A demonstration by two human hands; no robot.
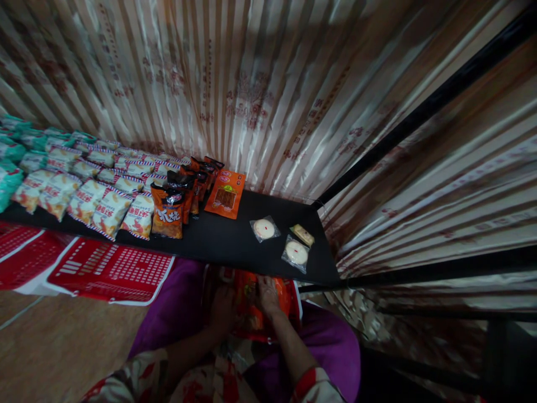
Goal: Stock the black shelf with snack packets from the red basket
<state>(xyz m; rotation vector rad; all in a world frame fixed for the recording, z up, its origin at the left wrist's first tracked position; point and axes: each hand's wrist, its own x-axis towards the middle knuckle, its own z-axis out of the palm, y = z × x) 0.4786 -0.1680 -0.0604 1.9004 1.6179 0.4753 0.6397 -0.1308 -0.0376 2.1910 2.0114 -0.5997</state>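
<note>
Several orange packets [283, 294] sit in a basket [299, 307] close by the bench [235, 246], seemingly for easy reach, right hand [267, 294] loosely spread over them, left hand [224, 306] shadowed, both grips impossible to tell.

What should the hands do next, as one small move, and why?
Probably, the right hand should lift an orange packet out of the red basket: that hand rests among such packets, the left hand is at the basket too, and a flat orange pouch lies on the black table, with bare surface beside it.
</note>
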